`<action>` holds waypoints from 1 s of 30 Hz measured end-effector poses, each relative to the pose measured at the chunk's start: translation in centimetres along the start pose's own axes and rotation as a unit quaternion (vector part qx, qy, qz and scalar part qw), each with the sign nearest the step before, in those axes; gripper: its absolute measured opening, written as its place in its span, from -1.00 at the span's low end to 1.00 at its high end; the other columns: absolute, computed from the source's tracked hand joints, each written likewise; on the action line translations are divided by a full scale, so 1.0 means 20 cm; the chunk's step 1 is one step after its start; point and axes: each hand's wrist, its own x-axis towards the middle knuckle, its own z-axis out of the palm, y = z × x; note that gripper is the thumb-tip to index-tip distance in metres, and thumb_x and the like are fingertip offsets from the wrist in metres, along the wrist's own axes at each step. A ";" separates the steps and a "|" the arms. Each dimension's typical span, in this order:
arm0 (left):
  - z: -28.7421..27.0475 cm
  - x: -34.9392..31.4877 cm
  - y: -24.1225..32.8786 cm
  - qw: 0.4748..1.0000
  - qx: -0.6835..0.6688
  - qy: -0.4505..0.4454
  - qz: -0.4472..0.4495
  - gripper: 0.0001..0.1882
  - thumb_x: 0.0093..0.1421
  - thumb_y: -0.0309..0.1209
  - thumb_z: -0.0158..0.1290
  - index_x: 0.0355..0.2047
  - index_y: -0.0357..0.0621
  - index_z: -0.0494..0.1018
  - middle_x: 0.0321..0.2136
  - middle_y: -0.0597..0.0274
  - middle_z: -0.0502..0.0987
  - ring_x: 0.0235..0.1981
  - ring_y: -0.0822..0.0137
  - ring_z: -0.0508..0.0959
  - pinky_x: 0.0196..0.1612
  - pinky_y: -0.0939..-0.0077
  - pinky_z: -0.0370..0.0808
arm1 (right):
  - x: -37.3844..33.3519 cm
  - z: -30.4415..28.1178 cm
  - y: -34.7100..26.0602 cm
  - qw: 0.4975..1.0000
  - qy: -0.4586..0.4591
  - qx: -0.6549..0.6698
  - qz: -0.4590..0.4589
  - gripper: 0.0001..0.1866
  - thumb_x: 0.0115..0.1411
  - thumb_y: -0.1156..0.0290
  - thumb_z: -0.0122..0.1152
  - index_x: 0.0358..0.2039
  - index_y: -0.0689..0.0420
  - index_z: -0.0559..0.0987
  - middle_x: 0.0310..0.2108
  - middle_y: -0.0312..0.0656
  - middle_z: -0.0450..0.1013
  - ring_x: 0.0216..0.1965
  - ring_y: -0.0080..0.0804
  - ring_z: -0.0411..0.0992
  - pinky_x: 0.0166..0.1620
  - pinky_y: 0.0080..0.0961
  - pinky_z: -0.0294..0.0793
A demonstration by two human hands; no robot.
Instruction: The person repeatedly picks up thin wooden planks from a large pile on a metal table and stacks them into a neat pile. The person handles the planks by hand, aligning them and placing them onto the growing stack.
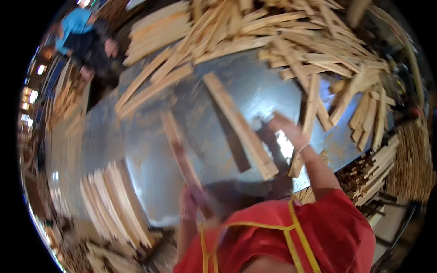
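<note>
My left hand (189,202), blurred, is closed around the near end of a narrow wooden strip (175,141). The strip points away from me across the metal tabletop (145,164). My right hand (287,129) reaches over the table with its fingers stretched toward the left, and no piece shows in it. To the left of that hand, and apart from it, a longer pale wooden strip (239,123) slants from far left to near right. A dark shadow or reflection runs along its left side. The right fingertips are somewhat smeared.
A large jumbled heap of wooden strips (314,41) covers the far and right side. A neat stack of strips (116,200) stands at the near left, and boards (157,32) are stacked at the far left. Another person (84,41) in blue works beyond the table.
</note>
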 end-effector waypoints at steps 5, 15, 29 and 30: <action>0.17 -0.01 0.09 1.000 0.006 0.018 0.005 -0.57 0.28 -0.40 0.16 0.14 -0.27 0.49 -0.26 0.14 0.62 -0.30 0.22 0.67 -0.23 0.30 0.64 | -0.15 -0.35 0.46 0.844 0.405 -0.339 0.085 -0.19 0.17 -0.03 0.41 0.30 0.23 0.47 0.23 0.22 0.45 0.28 0.26 0.40 0.30 0.07 0.40; -0.35 -0.31 0.25 0.926 0.305 0.189 0.116 -0.44 0.21 -0.36 0.19 0.24 -0.13 0.52 -0.05 0.12 0.67 -0.04 0.12 0.68 0.07 0.26 0.61 | -0.04 0.55 0.14 0.928 0.209 -0.305 -0.052 -0.01 0.13 0.22 0.42 0.53 0.14 0.22 0.42 0.24 0.30 0.34 0.24 0.38 0.38 -0.07 0.40; -1.34 -0.83 0.69 0.564 0.715 0.362 0.197 -0.39 0.35 -0.16 0.10 0.35 -0.12 0.44 0.33 -0.11 0.44 0.38 -0.02 0.43 0.44 0.13 0.32 | -0.26 2.05 -0.38 0.947 -0.024 0.314 0.056 -0.03 0.27 0.54 0.41 0.59 0.10 0.09 0.12 -0.14 0.47 0.06 -0.20 0.48 0.20 -0.21 0.56; -1.20 -0.85 0.74 0.647 0.694 0.278 0.146 -0.28 0.29 -0.02 0.15 0.35 -0.18 0.43 0.32 -0.15 0.45 0.36 -0.07 0.45 0.42 0.15 0.35 | -0.26 2.20 -0.36 0.933 -0.069 0.351 0.052 -0.02 0.26 0.55 0.43 0.59 0.05 0.10 0.13 -0.14 0.46 0.08 -0.19 0.47 0.19 -0.19 0.58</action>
